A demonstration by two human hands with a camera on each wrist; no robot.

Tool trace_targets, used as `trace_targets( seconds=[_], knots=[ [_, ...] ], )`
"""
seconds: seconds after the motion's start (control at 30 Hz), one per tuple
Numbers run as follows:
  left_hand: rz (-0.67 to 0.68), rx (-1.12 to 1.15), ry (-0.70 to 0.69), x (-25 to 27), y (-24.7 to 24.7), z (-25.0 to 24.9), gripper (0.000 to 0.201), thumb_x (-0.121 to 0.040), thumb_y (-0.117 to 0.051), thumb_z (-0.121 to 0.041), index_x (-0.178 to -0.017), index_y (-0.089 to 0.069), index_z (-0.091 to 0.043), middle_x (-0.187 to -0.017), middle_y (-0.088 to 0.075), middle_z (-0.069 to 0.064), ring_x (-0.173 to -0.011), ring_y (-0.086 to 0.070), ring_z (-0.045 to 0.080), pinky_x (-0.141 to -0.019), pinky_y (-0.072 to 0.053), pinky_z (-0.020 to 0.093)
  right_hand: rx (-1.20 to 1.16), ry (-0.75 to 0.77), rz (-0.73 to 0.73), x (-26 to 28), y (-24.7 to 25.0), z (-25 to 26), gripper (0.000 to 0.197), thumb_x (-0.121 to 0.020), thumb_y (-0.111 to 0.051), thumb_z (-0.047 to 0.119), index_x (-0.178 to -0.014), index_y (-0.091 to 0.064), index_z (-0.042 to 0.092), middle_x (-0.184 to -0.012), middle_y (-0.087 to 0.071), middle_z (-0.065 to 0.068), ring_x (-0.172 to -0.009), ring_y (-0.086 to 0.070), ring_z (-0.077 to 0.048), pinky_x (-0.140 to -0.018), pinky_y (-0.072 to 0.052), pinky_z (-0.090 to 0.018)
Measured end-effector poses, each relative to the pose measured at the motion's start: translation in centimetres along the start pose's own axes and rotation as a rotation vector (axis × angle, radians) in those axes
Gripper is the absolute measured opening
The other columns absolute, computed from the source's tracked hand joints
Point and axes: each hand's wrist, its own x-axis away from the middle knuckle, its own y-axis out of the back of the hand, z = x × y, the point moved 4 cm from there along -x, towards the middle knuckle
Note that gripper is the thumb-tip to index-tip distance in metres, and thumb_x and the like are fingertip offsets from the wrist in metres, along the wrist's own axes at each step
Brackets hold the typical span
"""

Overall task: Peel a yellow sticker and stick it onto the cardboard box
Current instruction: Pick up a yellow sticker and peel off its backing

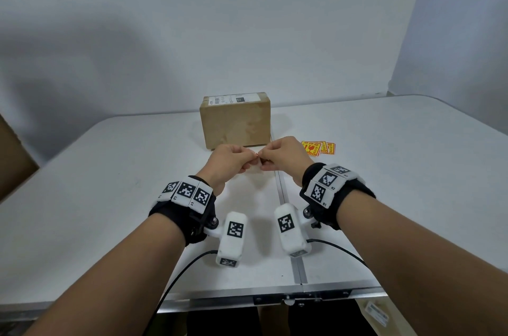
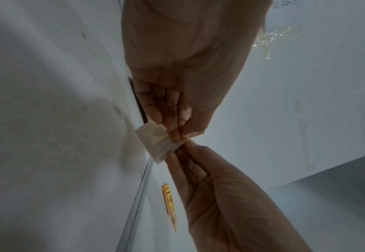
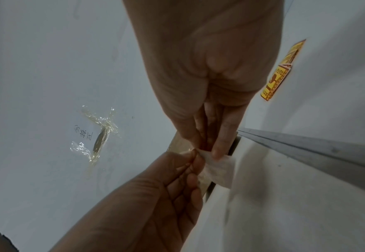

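White table [image 1: 384, 170]: cardboard box [image 1: 235, 123] centre, yellow stickers [image 1: 319, 148] right.

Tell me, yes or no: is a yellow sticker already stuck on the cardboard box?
No, the cardboard box shows bare brown on its front; both hands pinch one sticker in front of it.

Centre frame, the brown cardboard box [image 1: 235, 121] sits on the white folding table [image 1: 384, 170]; loose yellow-and-red stickers [image 1: 319, 148] lie lower right of it.

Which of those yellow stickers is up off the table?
The sticker pinched between the left hand and right hand, white backing towards the wrist cameras. The other yellow stickers lie flat beside the cardboard box.
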Motion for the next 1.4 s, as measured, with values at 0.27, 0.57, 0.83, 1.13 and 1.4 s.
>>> trace_targets(
  seconds=[0.27,0.57,0.83,1.13,1.4],
  knots=[
    [-0.015,-0.038,-0.015,0.2,0.3,0.1,0.014,-0.087,-0.062,-0.018,-0.084,-0.071,-0.008,-0.078,-0.069,0.0,-0.07,-0.054,0.01,-0.071,-0.046,0.02,0.09,0.108,0.001,0.3,-0.1,0.5,0.01,-0.078,-0.069,0.006,-0.082,-0.075,0.0,-0.083,-0.071,-0.014,-0.078,-0.07,-0.022,-0.082,-0.06,-0.034],
    [-0.093,-0.133,-0.057,0.6,0.3,-0.8,0.017,-0.083,-0.063,-0.014,-0.08,-0.074,-0.002,-0.079,-0.071,0.007,-0.066,-0.054,0.01,-0.069,-0.046,0.024,0.214,0.13,-0.007,0.3,0.0,1.0,0.014,-0.075,-0.066,0.009,-0.078,-0.076,0.0,-0.084,-0.076,-0.017,-0.08,-0.075,-0.024,-0.082,-0.06,-0.037],
    [-0.074,-0.061,-0.031,0.4,0.0,-0.7,0.022,-0.086,-0.065,-0.021,-0.091,-0.075,-0.001,-0.086,-0.074,0.006,-0.069,-0.054,0.011,-0.07,-0.047,0.022,0.19,0.213,-0.069,0.7,0.4,1.0,0.012,-0.079,-0.07,0.013,-0.084,-0.077,0.005,-0.088,-0.075,-0.011,-0.088,-0.071,-0.022,-0.082,-0.058,-0.03],
    [0.023,0.26,0.167,0.9,-0.4,0.1,0.02,-0.087,-0.066,-0.024,-0.1,-0.075,-0.011,-0.097,-0.075,0.003,-0.067,-0.056,0.006,-0.078,-0.05,0.021,0.352,0.312,-0.107,0.9,0.7,1.7,0.012,-0.082,-0.065,0.009,-0.085,-0.077,0.01,-0.088,-0.074,-0.009,-0.083,-0.064,-0.014,-0.069,-0.044,-0.01],
    [0.002,0.328,0.197,0.7,-0.5,0.3,0.022,-0.085,-0.069,-0.022,-0.103,-0.074,-0.01,-0.094,-0.075,0.001,-0.066,-0.056,0.005,-0.074,-0.051,0.02,0.42,0.351,-0.105,0.9,0.5,2.1,0.015,-0.084,-0.062,0.008,-0.086,-0.077,0.011,-0.089,-0.074,-0.008,-0.081,-0.06,-0.011,-0.067,-0.04,-0.006]
  ],
)
